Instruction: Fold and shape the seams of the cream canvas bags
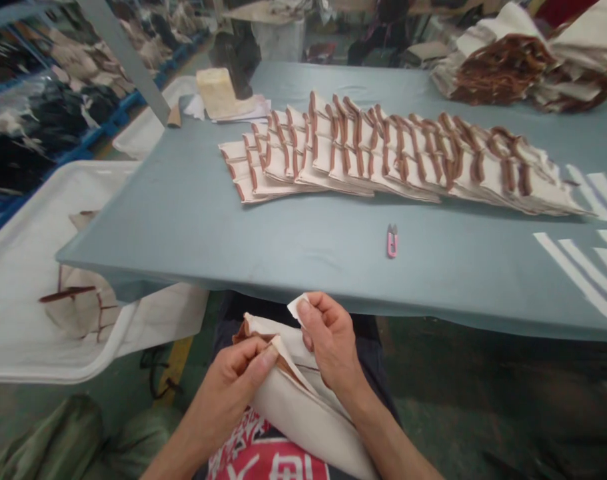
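Observation:
A cream fabric piece with brown inner edges lies across my lap, its opening facing the table. My left hand pinches the brown-edged rim of that opening between thumb and fingers. Above the piece, my right hand is closed on a small white slip, held between thumb and index finger near the table's front edge. Whether the slip is paper or cloth I cannot tell. On the table ahead, pink-handled thread snips lie with their blades pointing away from me.
A long overlapping row of cream pieces with brown trim crosses the blue-grey table. White strips lie at the right, and stacked fabric sits behind. A white bin with sewn pieces stands left, beside a metal post.

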The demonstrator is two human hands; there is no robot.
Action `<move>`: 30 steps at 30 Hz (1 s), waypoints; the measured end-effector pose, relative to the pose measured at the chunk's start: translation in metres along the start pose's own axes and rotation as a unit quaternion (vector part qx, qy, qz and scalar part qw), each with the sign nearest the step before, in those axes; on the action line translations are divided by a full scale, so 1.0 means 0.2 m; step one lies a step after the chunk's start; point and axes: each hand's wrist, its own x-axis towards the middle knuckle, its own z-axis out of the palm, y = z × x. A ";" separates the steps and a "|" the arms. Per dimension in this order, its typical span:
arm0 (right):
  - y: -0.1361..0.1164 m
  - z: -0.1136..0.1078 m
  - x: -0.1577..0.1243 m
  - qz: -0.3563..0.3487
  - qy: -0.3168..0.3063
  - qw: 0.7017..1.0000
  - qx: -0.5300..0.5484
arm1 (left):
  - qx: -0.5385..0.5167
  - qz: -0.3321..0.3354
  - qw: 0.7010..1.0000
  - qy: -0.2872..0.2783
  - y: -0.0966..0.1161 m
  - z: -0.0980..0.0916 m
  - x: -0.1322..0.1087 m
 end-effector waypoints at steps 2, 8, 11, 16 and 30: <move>0.01 -0.01 0.00 0.010 -0.015 1.000 0.005 | 0.038 0.040 0.998 0.010 -0.01 -0.03 -0.02; -0.17 -0.10 -0.05 0.012 -0.059 0.996 -0.064 | 0.085 0.106 0.989 -0.064 0.06 -0.06 -0.03; -0.29 -0.14 -0.13 -0.001 -0.083 0.985 -0.149 | 0.096 0.127 0.981 -0.106 0.10 -0.05 0.01; -0.35 -0.13 -0.21 -0.029 -0.068 0.955 -0.289 | 0.100 0.162 0.974 -0.123 0.12 -0.03 0.10; -0.32 -0.06 -0.09 -0.073 -0.046 0.930 -0.358 | -0.035 0.132 0.979 -0.153 0.16 -0.05 0.18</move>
